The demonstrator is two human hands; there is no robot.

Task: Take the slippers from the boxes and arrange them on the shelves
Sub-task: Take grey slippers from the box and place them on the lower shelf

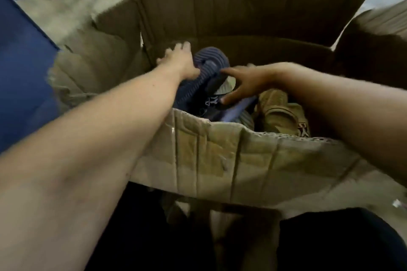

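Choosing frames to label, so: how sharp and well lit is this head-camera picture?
Head view: motion blur softens the cardboard box and floor; its interior is dim, so the dark blue slipper and tan slippers lose detail; wide-angle distortion enlarges the left forearm.

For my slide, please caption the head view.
Left hand and right hand reach into brown cardboard box for dark blue ribbed slippers.

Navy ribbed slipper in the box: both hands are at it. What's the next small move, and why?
Probably close the right hand around the navy ribbed rubber slipper and lift it clear of the brown cardboard box. That hand's fingers are spread over it, gripping nothing; the left hand touches its left side, and the slipper lies on top of the pile.
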